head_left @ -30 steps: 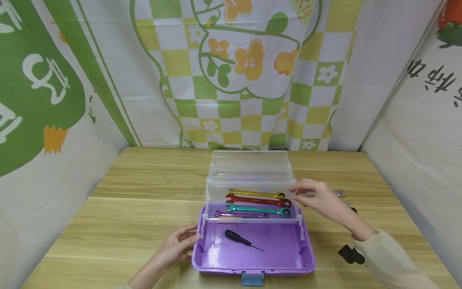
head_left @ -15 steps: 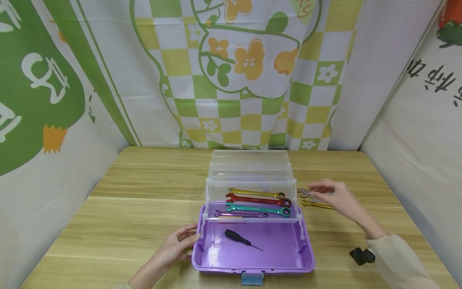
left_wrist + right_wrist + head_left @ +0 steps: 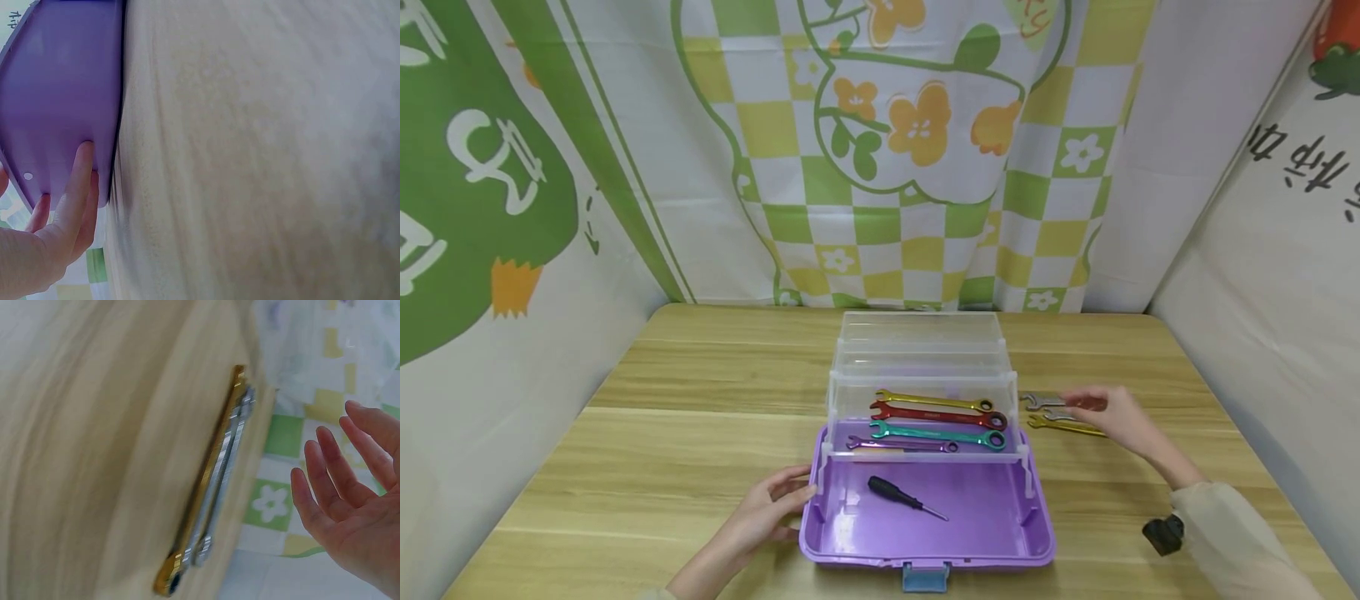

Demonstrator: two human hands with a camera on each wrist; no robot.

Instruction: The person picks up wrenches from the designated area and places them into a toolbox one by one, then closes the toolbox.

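Note:
An open purple toolbox (image 3: 925, 546) stands on the table, with clear trays (image 3: 921, 367) raised behind its base. One tray holds a yellow wrench (image 3: 934, 401), a red wrench (image 3: 936, 415), a green wrench (image 3: 936, 434) and a purple wrench (image 3: 902, 445). A black-handled screwdriver (image 3: 895, 493) lies in the base. My left hand (image 3: 767, 512) touches the box's left side wall with extended fingers (image 3: 78, 181). My right hand (image 3: 1116, 417) hovers, holding nothing, over two silver wrenches (image 3: 225, 462) and a gold wrench (image 3: 203, 481) lying on the table.
The box's blue latch (image 3: 925, 577) hangs at its front edge. A black object (image 3: 1163, 534) shows beside the right sleeve. A patterned curtain (image 3: 910, 250) closes off the back of the wooden table (image 3: 700, 383).
My right hand has moved right, away from the clear tray to above the loose wrenches, which now show more fully. My left hand and the toolbox stay where they were.

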